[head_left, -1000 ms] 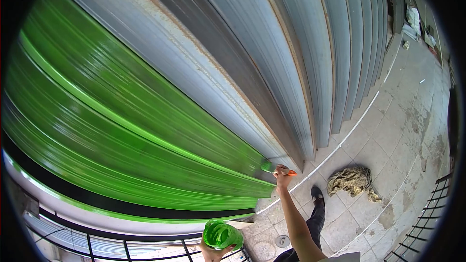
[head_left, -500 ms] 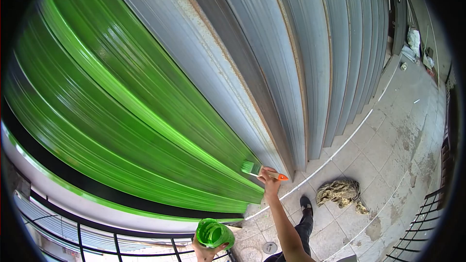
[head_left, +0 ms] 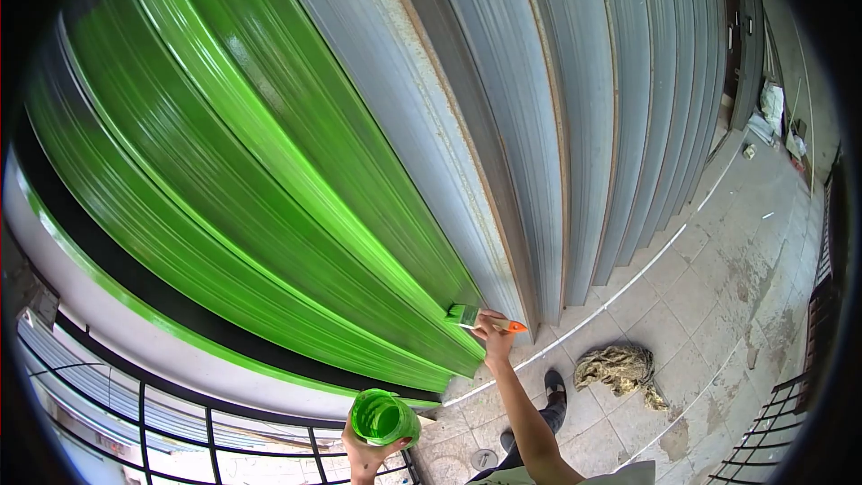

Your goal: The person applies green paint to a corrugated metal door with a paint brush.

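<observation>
One green-coated stretch of corrugated metal [head_left: 242, 171] stands leftmost, we note. At its lower end, the left hand [head_left: 362, 460] grasps an open jar of green paint [head_left: 384, 418]. Next, we find the paintbrush [head_left: 469, 315], bristles against the green coat, handle gripped by the right hand [head_left: 493, 336]. Bare grey ribs [head_left: 588, 171] follow; rightward, a crumpled cloth [head_left: 618, 368] lies on floor tiles [head_left: 673, 332].

Streaky green-and-grey panel [head_left: 296, 193]; green jar [head_left: 409, 420]; orange-ended brush [head_left: 469, 316].

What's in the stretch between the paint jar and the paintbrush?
In the head view, the black band and green panelling lie between the paint jar and paintbrush.
</observation>
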`<action>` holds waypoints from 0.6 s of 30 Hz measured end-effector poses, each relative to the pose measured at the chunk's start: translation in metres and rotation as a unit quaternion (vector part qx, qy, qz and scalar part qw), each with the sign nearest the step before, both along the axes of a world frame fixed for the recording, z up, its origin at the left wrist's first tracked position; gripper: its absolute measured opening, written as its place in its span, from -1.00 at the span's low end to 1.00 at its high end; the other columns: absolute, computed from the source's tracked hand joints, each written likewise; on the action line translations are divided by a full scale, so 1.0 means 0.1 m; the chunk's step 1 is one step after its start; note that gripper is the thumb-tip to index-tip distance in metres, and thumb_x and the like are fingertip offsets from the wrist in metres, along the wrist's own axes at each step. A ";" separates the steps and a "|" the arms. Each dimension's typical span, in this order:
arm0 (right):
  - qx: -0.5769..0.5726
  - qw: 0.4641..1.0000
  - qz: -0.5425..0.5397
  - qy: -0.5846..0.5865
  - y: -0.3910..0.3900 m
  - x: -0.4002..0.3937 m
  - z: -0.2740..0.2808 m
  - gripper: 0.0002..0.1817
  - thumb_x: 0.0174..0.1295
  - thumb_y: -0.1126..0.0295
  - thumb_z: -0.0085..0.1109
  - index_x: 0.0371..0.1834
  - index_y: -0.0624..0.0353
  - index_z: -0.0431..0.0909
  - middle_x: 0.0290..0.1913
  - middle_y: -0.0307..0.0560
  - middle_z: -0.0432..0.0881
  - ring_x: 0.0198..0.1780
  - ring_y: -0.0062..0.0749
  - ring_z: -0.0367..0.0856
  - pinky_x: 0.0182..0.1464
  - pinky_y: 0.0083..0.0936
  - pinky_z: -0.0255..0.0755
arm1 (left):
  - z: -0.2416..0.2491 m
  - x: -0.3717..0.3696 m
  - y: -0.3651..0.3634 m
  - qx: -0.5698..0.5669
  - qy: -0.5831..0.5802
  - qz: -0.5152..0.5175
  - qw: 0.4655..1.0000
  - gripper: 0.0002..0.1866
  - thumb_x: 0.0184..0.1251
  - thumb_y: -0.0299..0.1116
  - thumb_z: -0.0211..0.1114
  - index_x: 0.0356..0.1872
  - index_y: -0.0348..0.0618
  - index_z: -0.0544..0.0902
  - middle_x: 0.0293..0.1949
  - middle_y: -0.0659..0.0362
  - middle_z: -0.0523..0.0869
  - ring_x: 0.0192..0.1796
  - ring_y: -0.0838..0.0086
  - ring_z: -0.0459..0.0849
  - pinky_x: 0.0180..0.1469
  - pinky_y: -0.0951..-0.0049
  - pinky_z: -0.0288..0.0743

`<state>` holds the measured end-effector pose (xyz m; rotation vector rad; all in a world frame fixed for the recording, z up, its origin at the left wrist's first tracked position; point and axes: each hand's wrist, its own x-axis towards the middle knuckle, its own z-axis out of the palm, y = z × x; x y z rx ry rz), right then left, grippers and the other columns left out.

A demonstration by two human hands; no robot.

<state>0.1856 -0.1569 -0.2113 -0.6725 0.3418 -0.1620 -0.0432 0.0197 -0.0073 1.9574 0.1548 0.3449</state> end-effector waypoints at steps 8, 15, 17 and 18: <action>-0.053 0.994 -0.045 0.089 0.18 -0.22 -1.28 -0.82 0.03 0.62 0.33 -0.28 0.18 0.64 -0.40 -0.21 0.63 -0.41 -0.55 0.61 -0.40 -0.58 0.57 | 0.01 0.04 -0.07 -0.006 0.004 -0.010 1.000 -0.05 -0.38 -0.19 0.74 0.13 -0.41 0.46 -0.07 -0.01 0.71 -0.02 0.33 0.71 0.12 0.30 0.58; 0.009 0.999 0.029 0.026 -0.01 -0.13 -0.15 -0.82 0.12 0.53 0.34 -0.21 0.20 0.61 -0.26 -0.14 0.64 -0.30 -0.36 0.66 -0.25 -0.35 0.69 | 0.05 0.03 -0.09 -0.003 0.002 -0.003 1.000 -0.03 -0.41 -0.16 0.75 0.12 -0.43 0.46 -0.09 0.01 0.71 -0.05 0.35 0.71 0.10 0.33 0.58; 0.076 0.997 0.011 0.009 -0.01 -0.12 -0.22 -0.80 0.12 0.50 0.34 -0.18 0.21 0.60 -0.26 -0.13 0.64 -0.27 -0.35 0.68 -0.21 -0.33 0.69 | 0.03 0.00 -0.05 0.000 0.013 0.004 1.000 -0.04 -0.42 -0.16 0.75 0.10 -0.43 0.47 -0.10 0.02 0.71 -0.06 0.36 0.71 0.09 0.33 0.58; 0.110 0.994 -0.001 0.001 0.00 -0.10 -0.29 -0.78 0.13 0.49 0.35 -0.16 0.22 0.60 -0.26 -0.13 0.64 -0.26 -0.34 0.68 -0.19 -0.32 0.69 | 0.02 0.00 -0.04 0.002 0.019 0.005 1.000 -0.04 -0.42 -0.16 0.75 0.10 -0.43 0.48 -0.10 0.02 0.71 -0.06 0.36 0.71 0.09 0.34 0.59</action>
